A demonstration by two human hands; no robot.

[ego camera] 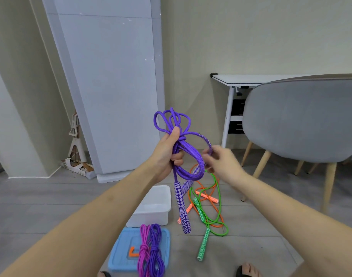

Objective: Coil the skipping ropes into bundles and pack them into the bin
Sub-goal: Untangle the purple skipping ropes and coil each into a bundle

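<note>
- My left hand (169,154) clamps the purple rope (188,156) coils above the bin (153,206), keeping loops gathered.
- My right hand (221,162) pinches the tail, ready for wrapping.

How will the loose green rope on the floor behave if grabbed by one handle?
Likely floppy: the green rope sprawls in slack curves. Probably snags, since it crosses the orange rope. Its patterned handle looks rigid, so an easy grip.

Grey floor (41,206): white bin (151,208), blue lid (121,250), orange rope (206,195), green rope (211,222).
</note>
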